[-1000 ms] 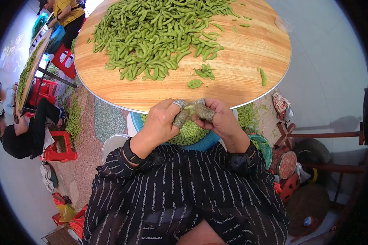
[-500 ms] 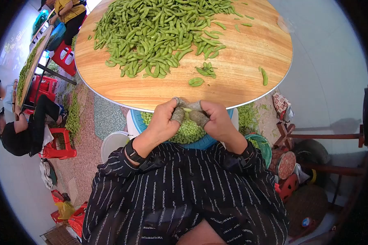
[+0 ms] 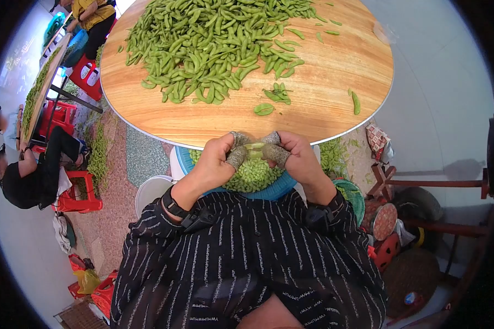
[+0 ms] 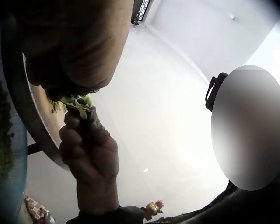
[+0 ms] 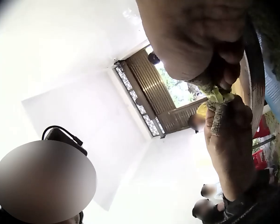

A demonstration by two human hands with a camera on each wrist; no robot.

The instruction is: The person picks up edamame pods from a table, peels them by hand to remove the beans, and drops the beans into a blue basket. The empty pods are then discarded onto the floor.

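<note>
Over the near edge of the table, both hands pinch a green bean pod between them. The left hand (image 3: 211,164) grips one end with thumb and forefinger, and the right hand (image 3: 302,162) grips the other. Grey fabric sleeves cover those thumbs and forefingers. The pod (image 3: 254,146) looks pale and split; its torn green pieces (image 5: 219,96) show between the fingertips in the right wrist view. Directly below the hands is a blue basin (image 3: 274,192) heaped with shelled green beans (image 3: 252,175). On the table lies a large pile of pods (image 3: 203,49).
The round wooden table (image 3: 335,71) also bears a few stray pods, one at the right (image 3: 355,102). A white bucket (image 3: 151,192) stands left of the basin, a green basket (image 3: 352,200) right of it. People sit at another table (image 3: 44,93) on the left.
The hands came close together over the pod half a second ago and now stand slightly farther apart, with more of the pod showing between them. The pile looks the same.
</note>
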